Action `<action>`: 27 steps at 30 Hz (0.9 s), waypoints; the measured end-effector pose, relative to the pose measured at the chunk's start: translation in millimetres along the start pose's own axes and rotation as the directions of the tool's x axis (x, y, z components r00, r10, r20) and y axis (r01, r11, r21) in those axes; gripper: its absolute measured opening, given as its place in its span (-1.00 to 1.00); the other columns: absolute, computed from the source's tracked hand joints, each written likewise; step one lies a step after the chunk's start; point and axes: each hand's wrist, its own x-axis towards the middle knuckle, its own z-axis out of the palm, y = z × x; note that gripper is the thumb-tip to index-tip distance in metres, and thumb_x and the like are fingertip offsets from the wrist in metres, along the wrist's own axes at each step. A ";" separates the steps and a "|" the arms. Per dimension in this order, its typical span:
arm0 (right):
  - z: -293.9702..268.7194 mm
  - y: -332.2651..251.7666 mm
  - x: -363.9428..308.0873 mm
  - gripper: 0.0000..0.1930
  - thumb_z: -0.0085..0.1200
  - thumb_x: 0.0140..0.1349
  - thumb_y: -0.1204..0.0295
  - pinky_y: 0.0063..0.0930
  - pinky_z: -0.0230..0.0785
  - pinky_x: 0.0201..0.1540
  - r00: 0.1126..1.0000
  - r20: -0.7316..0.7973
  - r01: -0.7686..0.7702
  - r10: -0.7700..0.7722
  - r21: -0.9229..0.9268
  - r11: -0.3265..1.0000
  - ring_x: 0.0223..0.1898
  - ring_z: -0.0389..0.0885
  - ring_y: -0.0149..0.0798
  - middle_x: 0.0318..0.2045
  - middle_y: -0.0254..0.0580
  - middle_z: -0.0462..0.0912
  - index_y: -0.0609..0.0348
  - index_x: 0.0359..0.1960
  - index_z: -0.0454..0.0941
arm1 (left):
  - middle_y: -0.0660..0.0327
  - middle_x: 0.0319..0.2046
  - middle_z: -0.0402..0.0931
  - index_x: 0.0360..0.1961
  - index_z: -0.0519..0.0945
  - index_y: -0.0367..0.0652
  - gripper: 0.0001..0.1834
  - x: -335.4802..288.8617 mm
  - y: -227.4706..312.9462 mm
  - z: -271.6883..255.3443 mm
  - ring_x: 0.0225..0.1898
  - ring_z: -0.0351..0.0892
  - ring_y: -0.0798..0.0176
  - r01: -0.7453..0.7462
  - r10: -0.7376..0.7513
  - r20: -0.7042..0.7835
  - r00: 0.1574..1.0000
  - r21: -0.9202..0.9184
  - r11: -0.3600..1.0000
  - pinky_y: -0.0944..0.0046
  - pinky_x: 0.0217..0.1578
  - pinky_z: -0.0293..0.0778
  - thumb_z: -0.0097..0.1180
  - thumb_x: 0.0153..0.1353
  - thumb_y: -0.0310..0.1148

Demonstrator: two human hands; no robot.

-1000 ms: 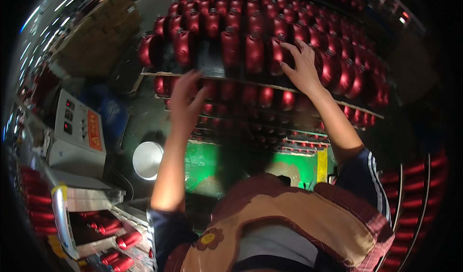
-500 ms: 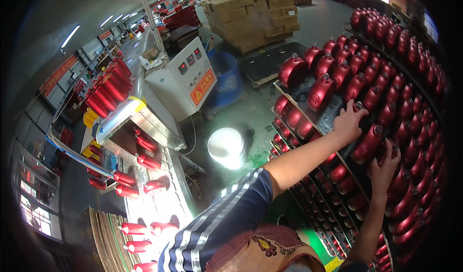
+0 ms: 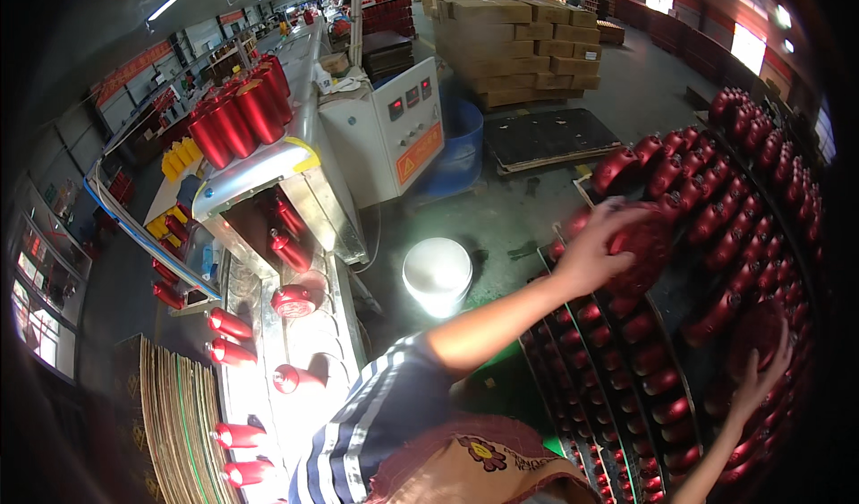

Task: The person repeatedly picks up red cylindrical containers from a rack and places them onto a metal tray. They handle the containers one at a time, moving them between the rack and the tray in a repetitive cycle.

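My left hand (image 3: pixel 592 252) has its fingers wrapped round a red metallic bottle (image 3: pixel 646 246), its rounded end turned up and somewhat blurred. Farther right and nearer to me, my right hand (image 3: pixel 768 372) grips a second red bottle (image 3: pixel 752 338) from its side. Both bottles are over the top board of a tall stack, among rows of like red bottles (image 3: pixel 716 312) with small fittings at their necks. Part of the right hand's grip is hidden behind its bottle.
On my left a bright conveyor (image 3: pixel 324 336) carries several red bottles out of a metal tunnel machine (image 3: pixel 309 195). A control box (image 3: pixel 380 128) stands beside it. Between conveyor and stack are a white bucket (image 3: pixel 437 271) and a blue barrel (image 3: pixel 458 151); cardboard boxes (image 3: pixel 510 48) are piled behind.
Both hands have taken hold of bottles on the stack and tilted or lifted them. The left hand has moved left and nearer, the right hand right and nearer. The view has turned slightly left.
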 end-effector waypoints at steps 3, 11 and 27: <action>-17.2 -52.3 4.1 -0.39 0.00 0.30 0.39 -0.05 -0.07 0.48 0.963 -0.093 -0.211 0.254 0.329 0.920 0.46 0.15 -0.02 0.43 -0.12 0.28 0.05 0.42 0.29 | 0.05 0.24 0.43 0.36 0.37 -0.17 -0.27 -38.4 -4.3 -78.0 0.22 0.46 0.09 0.172 -0.265 -0.111 0.958 -0.516 0.839 0.19 0.29 0.32 0.11 0.06 -0.60; 145.3 -259.2 -12.4 -0.46 0.00 0.34 0.27 0.04 0.31 0.30 0.647 0.733 -0.587 0.210 0.654 -0.477 0.35 0.30 0.02 0.36 -0.07 0.30 0.10 0.34 0.34 | 0.00 0.29 0.36 0.40 0.25 -0.18 -0.33 -109.9 -102.1 -210.9 0.21 0.48 -0.01 0.196 -0.685 -0.189 0.704 -0.875 0.443 -0.05 0.21 0.47 -0.01 0.22 -0.37; 642.8 -541.1 -31.6 -0.28 0.14 0.22 -0.05 -0.14 0.52 0.11 0.259 0.362 -0.160 -0.896 -0.898 -0.409 0.27 0.37 0.11 0.29 0.18 0.32 0.03 0.35 0.34 | -0.22 0.30 0.19 0.39 0.30 0.02 -0.11 -57.6 -370.6 -334.9 0.16 0.39 -0.17 -0.301 -0.525 0.021 0.851 -0.799 -0.520 -0.09 -0.07 0.64 0.17 0.10 0.23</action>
